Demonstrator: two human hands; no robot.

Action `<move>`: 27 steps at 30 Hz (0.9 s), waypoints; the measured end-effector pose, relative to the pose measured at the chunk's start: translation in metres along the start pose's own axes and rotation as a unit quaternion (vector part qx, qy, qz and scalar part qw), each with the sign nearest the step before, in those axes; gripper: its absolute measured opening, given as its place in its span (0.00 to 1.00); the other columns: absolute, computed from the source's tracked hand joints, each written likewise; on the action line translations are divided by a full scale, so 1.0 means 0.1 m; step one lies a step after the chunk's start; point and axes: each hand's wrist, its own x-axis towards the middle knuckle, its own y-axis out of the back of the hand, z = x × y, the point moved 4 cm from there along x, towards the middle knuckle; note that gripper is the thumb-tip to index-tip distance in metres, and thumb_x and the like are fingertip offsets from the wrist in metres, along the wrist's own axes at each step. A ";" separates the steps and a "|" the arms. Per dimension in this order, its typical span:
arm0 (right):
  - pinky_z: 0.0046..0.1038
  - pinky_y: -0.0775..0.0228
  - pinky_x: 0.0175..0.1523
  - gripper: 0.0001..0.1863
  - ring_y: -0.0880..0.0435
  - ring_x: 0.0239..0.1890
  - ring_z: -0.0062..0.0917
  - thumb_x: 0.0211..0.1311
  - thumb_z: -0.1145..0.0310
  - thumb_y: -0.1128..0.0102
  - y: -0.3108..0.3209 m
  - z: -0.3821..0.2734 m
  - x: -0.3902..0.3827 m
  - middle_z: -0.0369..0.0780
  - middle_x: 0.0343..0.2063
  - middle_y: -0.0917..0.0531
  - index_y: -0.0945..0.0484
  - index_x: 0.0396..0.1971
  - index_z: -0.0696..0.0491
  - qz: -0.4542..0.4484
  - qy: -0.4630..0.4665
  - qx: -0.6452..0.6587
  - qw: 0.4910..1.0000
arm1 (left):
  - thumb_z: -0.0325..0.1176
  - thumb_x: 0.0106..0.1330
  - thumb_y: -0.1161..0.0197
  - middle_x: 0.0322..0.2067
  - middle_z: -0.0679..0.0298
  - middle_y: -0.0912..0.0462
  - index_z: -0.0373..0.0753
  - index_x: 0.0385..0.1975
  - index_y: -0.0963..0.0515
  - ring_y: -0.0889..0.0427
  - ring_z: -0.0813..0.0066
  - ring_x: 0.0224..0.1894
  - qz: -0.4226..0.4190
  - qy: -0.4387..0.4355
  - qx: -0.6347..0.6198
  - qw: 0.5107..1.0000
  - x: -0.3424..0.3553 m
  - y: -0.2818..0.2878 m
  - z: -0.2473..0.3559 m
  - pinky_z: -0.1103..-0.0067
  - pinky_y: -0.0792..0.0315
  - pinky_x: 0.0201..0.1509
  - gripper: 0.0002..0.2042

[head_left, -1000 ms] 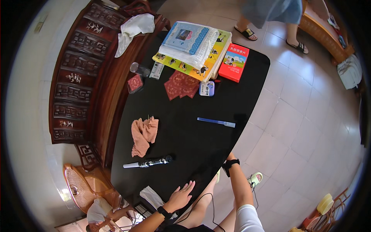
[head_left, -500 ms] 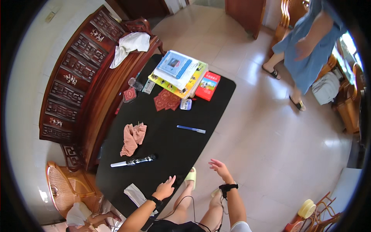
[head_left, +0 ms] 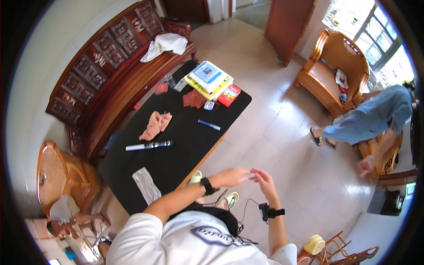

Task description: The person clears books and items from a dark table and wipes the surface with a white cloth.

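A single head-worn fisheye view looks steeply down from high above the person's white-shirted shoulders, facing out over the long black table [head_left: 185, 145] to the left and the tiled floor [head_left: 282, 145] ahead, its straight edges bending toward the rim.

Both hands, the left hand [head_left: 232, 176] and right hand [head_left: 265, 181], are being held empty, fingertips nearly meeting, beside the black table [head_left: 185, 141].

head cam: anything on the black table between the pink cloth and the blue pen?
Nothing. In the head view the stretch of black table between the pink cloth and the blue pen is bare tabletop.
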 end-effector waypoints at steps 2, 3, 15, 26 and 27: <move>0.20 0.35 0.40 0.14 0.23 0.35 0.19 0.62 0.69 0.54 0.10 -0.17 -0.07 0.37 0.39 0.22 0.28 0.45 0.56 0.023 0.023 -0.073 0.997 | 0.35 0.57 0.46 0.37 0.52 0.23 0.36 0.44 0.28 0.23 0.60 0.39 0.058 0.020 -0.030 0.998 -0.06 0.25 0.03 0.74 0.31 0.44 0.16; 0.19 0.36 0.39 0.14 0.23 0.34 0.19 0.62 0.68 0.54 0.15 -0.24 -0.09 0.37 0.39 0.22 0.28 0.45 0.56 0.030 0.032 -0.107 0.993 | 0.36 0.57 0.45 0.36 0.53 0.22 0.35 0.43 0.28 0.22 0.63 0.38 0.072 0.053 -0.056 0.994 -0.09 0.39 -0.04 0.76 0.30 0.43 0.16; 0.18 0.36 0.37 0.13 0.22 0.32 0.19 0.61 0.67 0.55 -0.28 0.01 0.05 0.37 0.33 0.20 0.27 0.42 0.55 0.070 -0.078 -0.112 0.988 | 0.33 0.52 0.42 0.22 0.68 0.24 0.35 0.29 0.23 0.27 0.80 0.23 0.328 0.358 -0.142 0.863 -2.12 1.65 -3.41 0.82 0.34 0.24 0.09; 0.19 0.35 0.35 0.13 0.22 0.29 0.18 0.61 0.67 0.55 -1.28 0.37 0.48 0.37 0.32 0.20 0.27 0.41 0.55 0.046 -0.234 -0.124 0.963 | 0.33 0.45 0.38 0.20 0.60 0.20 0.36 0.23 0.21 0.22 0.67 0.26 0.416 0.367 0.028 0.831 -1.98 2.52 -4.46 0.76 0.29 0.35 0.09; 0.19 0.35 0.35 0.12 0.22 0.29 0.18 0.61 0.68 0.55 -1.33 0.35 0.50 0.37 0.32 0.20 0.27 0.41 0.55 0.046 -0.252 -0.140 0.956 | 0.34 0.45 0.37 0.20 0.60 0.20 0.35 0.23 0.21 0.21 0.68 0.27 0.477 0.314 0.006 0.821 -1.93 2.56 -4.47 0.77 0.30 0.35 0.09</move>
